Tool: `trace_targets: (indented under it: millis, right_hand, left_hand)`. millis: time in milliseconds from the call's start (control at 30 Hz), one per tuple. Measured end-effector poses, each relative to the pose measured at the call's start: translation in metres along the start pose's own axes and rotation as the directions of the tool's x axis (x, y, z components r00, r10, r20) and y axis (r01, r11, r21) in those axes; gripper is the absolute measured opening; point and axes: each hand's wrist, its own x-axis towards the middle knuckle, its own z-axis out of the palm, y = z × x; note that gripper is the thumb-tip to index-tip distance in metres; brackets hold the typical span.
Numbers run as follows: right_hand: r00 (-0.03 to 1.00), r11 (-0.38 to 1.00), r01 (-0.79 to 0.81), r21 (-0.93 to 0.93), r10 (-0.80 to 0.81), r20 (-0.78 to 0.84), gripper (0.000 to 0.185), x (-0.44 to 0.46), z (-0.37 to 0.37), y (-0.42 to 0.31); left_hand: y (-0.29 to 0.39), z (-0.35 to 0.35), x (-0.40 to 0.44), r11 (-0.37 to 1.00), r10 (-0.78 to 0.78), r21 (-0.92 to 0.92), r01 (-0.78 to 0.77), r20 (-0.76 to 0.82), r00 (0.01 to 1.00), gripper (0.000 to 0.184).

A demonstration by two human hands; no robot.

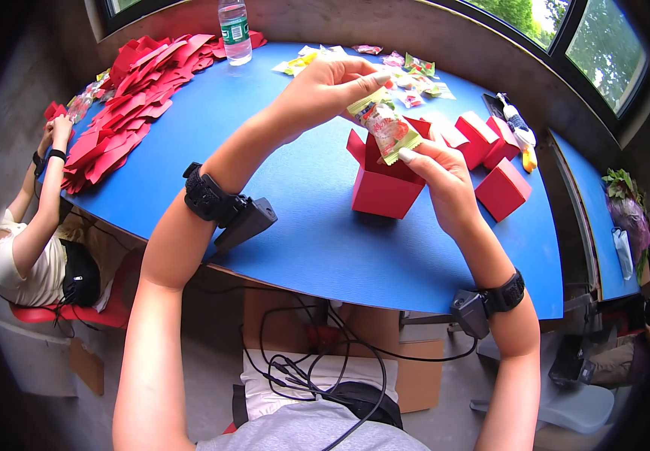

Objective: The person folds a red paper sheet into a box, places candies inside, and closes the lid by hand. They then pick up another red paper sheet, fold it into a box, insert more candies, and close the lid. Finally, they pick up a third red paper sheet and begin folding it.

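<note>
A wrapped candy (387,128) with a pale, red-printed wrapper is stretched between my two hands, above an open red box (387,189) on the blue table. My left hand (332,86) pinches the wrapper's upper left end between thumb and fingers. At its lower right end, my right hand (445,169) grips the wrapper with thumb and fingers. The box stands upright with its flaps raised, and the candy and my right hand hide part of its opening. What lies inside the box cannot be made out.
The blue table (302,240) holds a pile of flat red boxes (125,113), a water bottle (235,34), several wrapped candies (419,75), several closed red boxes (503,189) and a white bottle (516,120). Another person (35,248) sits at the left. Cables hang near my lap.
</note>
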Motion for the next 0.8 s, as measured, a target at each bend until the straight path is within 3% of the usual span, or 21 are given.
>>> trace_targets:
  millis: [133,267,333,433,533,700,800]
  right_hand:
    - [0.999,0.999,0.042,0.016,-0.042,-0.016,0.026,0.001,0.001,0.001]
    - [1.0,0.999,0.006,0.044,-0.005,-0.019,0.026,0.001,0.0,0.001]
    - [1.0,0.999,0.013,0.032,-0.012,-0.029,0.026,0.0,0.001,0.002]
    - [0.998,0.999,0.034,0.003,-0.034,-0.044,0.026,0.002,0.0,0.005]
    - [0.998,0.997,0.054,-0.06,-0.056,-0.034,0.025,0.004,-0.001,0.006]
    - [1.0,0.99,0.024,-0.142,-0.026,-0.016,0.022,0.003,0.004,-0.001]
    - [0.978,0.923,0.175,-0.342,-0.202,-0.046,0.021,0.005,0.005,0.001]
  left_hand:
    - [0.006,-0.002,-0.004,0.996,-0.004,-0.087,0.018,0.16,0.987,0.038]
    - [0.001,-0.007,-0.002,0.999,0.046,-0.037,-0.039,0.202,0.978,0.045]
    - [-0.001,-0.009,-0.001,0.995,0.032,-0.097,-0.011,0.218,0.975,0.049]
    - [-0.001,-0.012,0.0,0.981,-0.044,-0.179,0.082,0.203,0.978,0.051]
    - [-0.001,-0.011,-0.001,0.969,-0.01,-0.239,0.055,0.188,0.982,0.047]
    - [-0.001,-0.016,0.001,0.988,-0.042,-0.141,0.055,0.099,0.994,0.038]
    - [0.009,-0.032,-0.001,0.998,-0.045,-0.051,0.049,0.073,0.996,0.032]
